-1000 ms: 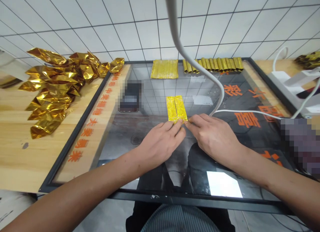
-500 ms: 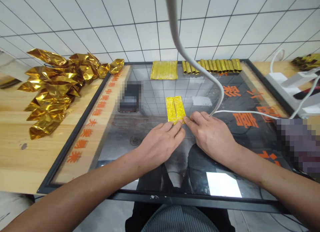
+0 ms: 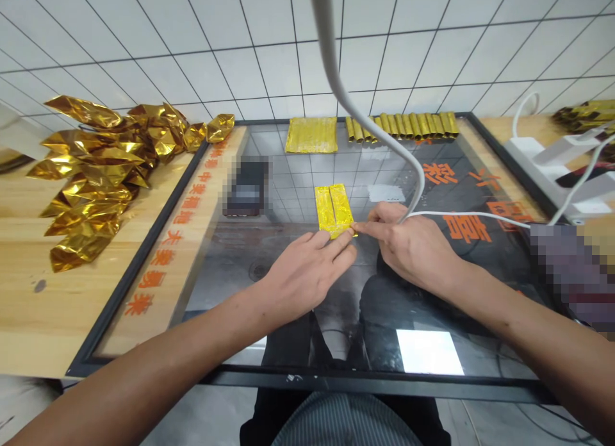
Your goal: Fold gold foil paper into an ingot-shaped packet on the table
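A small gold foil sheet (image 3: pixel 333 206), folded in from both long sides, lies on the glass-topped board (image 3: pixel 230 266) in the middle. My left hand (image 3: pixel 307 270) rests flat on the glass, its fingertips pressing the sheet's near edge. My right hand (image 3: pixel 408 244) pinches the sheet's near right corner with thumb and forefinger. Both forearms reach in from the bottom of the view.
A flat stack of gold sheets (image 3: pixel 311 134) and a row of rolled gold pieces (image 3: pixel 408 125) lie at the board's far edge. A heap of folded gold foil shapes (image 3: pixel 106 164) covers the wooden table at left. A white cable (image 3: pixel 365 113) hangs over the board. White power strips (image 3: pixel 557 164) sit at right.
Both hands have stayed at the sheet's near edge; my right hand has shifted slightly to the right and tightened into a pinch on the corner. The view has drifted a little.
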Action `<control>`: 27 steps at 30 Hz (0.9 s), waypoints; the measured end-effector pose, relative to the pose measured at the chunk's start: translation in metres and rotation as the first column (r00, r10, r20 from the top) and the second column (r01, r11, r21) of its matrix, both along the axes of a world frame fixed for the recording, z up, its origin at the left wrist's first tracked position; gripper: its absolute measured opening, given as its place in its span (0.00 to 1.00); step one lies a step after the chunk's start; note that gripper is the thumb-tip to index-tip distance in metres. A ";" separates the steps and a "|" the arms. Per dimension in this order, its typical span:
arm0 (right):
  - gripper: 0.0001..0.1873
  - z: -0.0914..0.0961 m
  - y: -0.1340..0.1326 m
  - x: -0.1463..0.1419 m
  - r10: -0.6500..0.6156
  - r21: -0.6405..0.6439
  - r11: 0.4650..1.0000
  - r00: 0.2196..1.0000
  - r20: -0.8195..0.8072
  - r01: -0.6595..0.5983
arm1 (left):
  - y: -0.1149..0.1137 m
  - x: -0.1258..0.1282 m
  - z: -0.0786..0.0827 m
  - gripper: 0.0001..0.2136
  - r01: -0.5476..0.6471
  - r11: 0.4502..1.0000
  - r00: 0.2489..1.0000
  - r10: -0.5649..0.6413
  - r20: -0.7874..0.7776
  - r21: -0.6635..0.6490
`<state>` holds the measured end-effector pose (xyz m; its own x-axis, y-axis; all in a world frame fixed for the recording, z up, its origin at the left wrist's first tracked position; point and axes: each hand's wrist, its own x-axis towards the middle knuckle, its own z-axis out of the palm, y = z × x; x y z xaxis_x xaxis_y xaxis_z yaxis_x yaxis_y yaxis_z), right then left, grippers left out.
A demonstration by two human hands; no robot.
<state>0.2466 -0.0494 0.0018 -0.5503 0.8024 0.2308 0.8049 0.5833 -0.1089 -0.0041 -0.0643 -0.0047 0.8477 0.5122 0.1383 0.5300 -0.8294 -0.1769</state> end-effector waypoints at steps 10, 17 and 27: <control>0.29 0.004 0.003 -0.001 -0.014 -0.063 0.998 0.999 -0.047 0.011 | 0.002 -0.001 0.001 0.16 0.027 1.000 1.000 -0.027 -0.002 -0.006; 0.29 0.001 0.003 -0.001 -0.016 -0.046 0.999 1.000 -0.014 0.016 | 0.002 0.001 0.003 0.15 0.034 0.999 0.999 -0.034 -0.002 0.001; 0.23 -0.003 0.003 -0.004 -0.010 0.022 1.000 1.000 -0.013 0.010 | 0.000 0.002 0.004 0.15 0.029 0.999 1.000 -0.029 0.001 0.034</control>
